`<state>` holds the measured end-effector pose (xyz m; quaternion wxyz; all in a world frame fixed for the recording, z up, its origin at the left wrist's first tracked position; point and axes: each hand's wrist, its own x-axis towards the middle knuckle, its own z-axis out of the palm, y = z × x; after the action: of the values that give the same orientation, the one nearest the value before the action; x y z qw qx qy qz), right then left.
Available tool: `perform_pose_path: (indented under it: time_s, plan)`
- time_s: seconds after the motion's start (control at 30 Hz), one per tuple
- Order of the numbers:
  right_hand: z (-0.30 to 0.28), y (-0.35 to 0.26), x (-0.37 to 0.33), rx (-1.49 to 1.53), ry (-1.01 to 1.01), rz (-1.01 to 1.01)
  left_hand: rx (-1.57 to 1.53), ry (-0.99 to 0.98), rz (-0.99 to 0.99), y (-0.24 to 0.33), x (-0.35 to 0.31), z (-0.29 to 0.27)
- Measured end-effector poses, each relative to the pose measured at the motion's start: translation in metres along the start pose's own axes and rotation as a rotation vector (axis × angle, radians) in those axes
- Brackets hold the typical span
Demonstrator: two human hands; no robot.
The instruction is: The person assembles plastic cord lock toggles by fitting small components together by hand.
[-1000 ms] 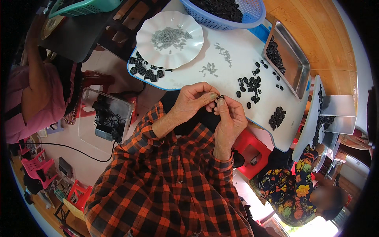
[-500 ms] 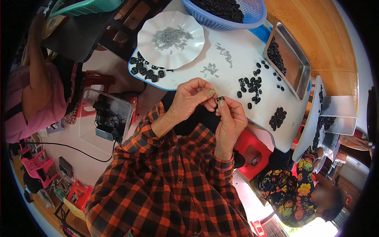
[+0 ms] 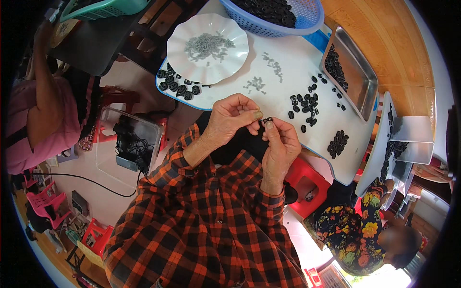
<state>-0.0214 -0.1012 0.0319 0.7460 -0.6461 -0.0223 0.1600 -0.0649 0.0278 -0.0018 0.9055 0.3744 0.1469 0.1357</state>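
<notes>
Between thumb and fingers, my right hand (image 3: 281, 139) pinches a small black part (image 3: 267, 119) with openings in it. My left hand (image 3: 233, 119) is closed in a pinch just beside it, its fingertips close to the part. What those left fingers hold, if anything, is too small to make out. Beyond my hands, on the white table (image 3: 230, 98), lie small clear-grey pieces (image 3: 255, 84). Loose black oval parts (image 3: 307, 103) are scattered to the right, with a tight cluster of black parts (image 3: 338, 144) nearer me.
A scalloped white plate (image 3: 185, 67) bears a heap of grey pieces. Behind it stands a blue basket (image 3: 269, 30) of black parts. A metal tray (image 3: 365, 81) sits at the right. A co-worker in a floral top (image 3: 350, 235) is at right; another in pink (image 3: 50, 120) at left.
My left fingertips have drawn very slightly away from the black part. My right hand stays nearly still, keeping its pinch on the part.
</notes>
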Motion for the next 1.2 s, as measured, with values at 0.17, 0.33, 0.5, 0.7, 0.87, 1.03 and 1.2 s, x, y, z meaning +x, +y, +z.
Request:
perform_pose_path:
  time_s: [0.17,0.33,0.5,0.7,0.87,1.03,1.2]
  plan:
    - [0.0005,0.0008,0.0002,0.019,-0.001,0.012,0.032,0.008,0.013,0.0009,0.0002,0.0013]
    - [-0.0002,0.0009,0.0000,0.015,-0.009,0.002,0.016,0.009,-0.004,0.0018,-0.0006,0.0003]
    - [-0.0007,-0.0013,0.0001,0.006,-0.002,0.013,-0.008,-0.002,-0.078,0.0008,0.0010,-0.0001]
    - [0.0013,-0.0020,0.0001,0.022,-0.007,0.004,-0.050,-0.022,-0.087,-0.0025,0.0006,-0.0031]
    - [0.0019,-0.0031,0.0009,0.000,-0.013,-0.005,0.052,-0.040,-0.087,-0.0011,-0.0001,-0.0009]
    - [0.0026,-0.0021,0.0015,-0.006,-0.018,-0.009,0.123,-0.056,-0.077,-0.0017,-0.0002,-0.0010]
    - [0.0033,-0.0021,0.0023,-0.002,-0.021,-0.001,0.170,-0.093,-0.049,-0.0006,-0.0002,-0.0004]
